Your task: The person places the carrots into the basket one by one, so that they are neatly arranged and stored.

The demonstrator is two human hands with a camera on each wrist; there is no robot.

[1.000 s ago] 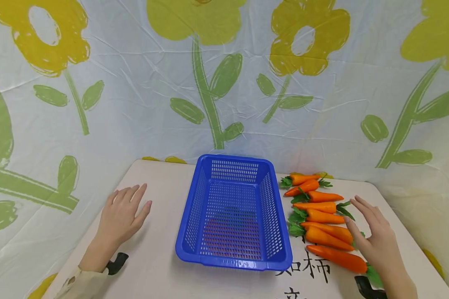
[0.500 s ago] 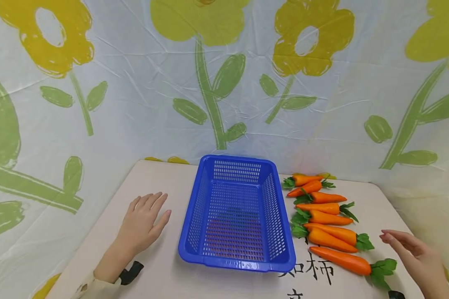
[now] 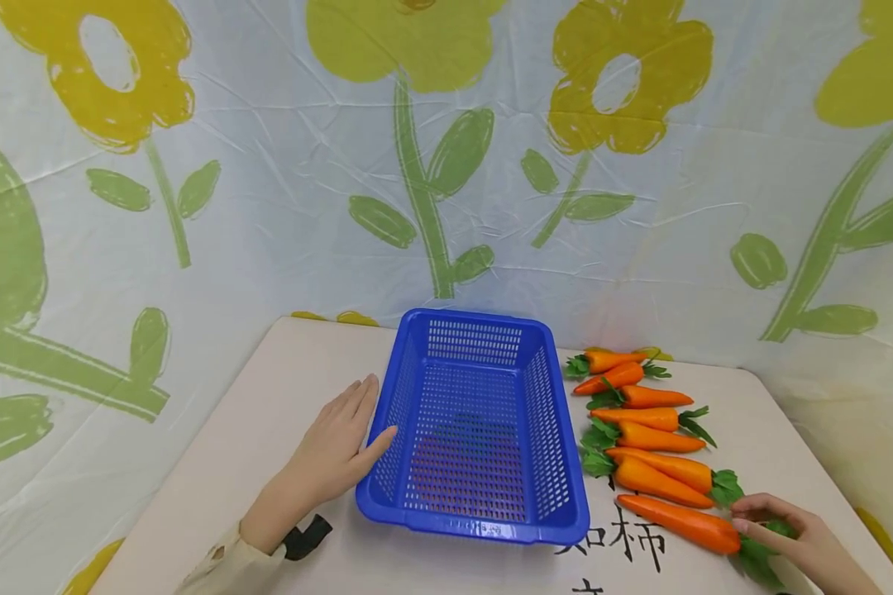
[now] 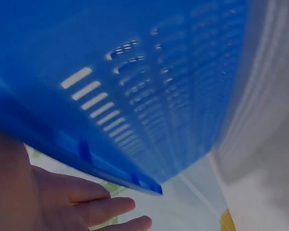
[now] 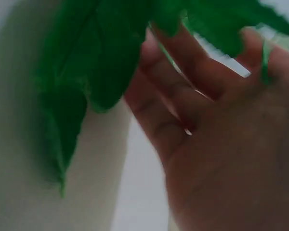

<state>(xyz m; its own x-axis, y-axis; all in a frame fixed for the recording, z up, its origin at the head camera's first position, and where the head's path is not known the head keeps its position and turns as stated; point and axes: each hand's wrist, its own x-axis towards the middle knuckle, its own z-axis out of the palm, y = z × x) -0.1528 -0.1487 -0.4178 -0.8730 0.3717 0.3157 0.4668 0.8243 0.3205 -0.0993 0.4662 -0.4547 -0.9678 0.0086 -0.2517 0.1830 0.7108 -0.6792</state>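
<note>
A blue plastic basket (image 3: 476, 530) with slotted walls stands upright mid-table. My left hand (image 3: 341, 442) is at its left rim, fingers straight along the outside and thumb lying over the edge. In the left wrist view, the fingers (image 4: 104, 211) are just below the rim of the basket (image 4: 43, 139). To the right, several orange carrots with green tops lie in a column. My right hand (image 3: 804, 541) is at the leafy top of the nearest carrot (image 3: 680, 522). In the right wrist view, leaves (image 5: 111, 53) partly cover its loosely bent fingers, which do not visibly close on the stem.
More carrots (image 3: 658, 438) lie close together beyond the nearest one, beside the basket's right wall. Black writing (image 3: 636, 537) marks the pale tabletop (image 3: 298, 355). A white cloth (image 3: 268, 207) printed with yellow flowers hangs behind and at the sides.
My left hand has moved right, up to the basket's left rim. My right hand swung out to the right, then came back in to the nearest carrot's leaves. Basket and carrots stay in place.
</note>
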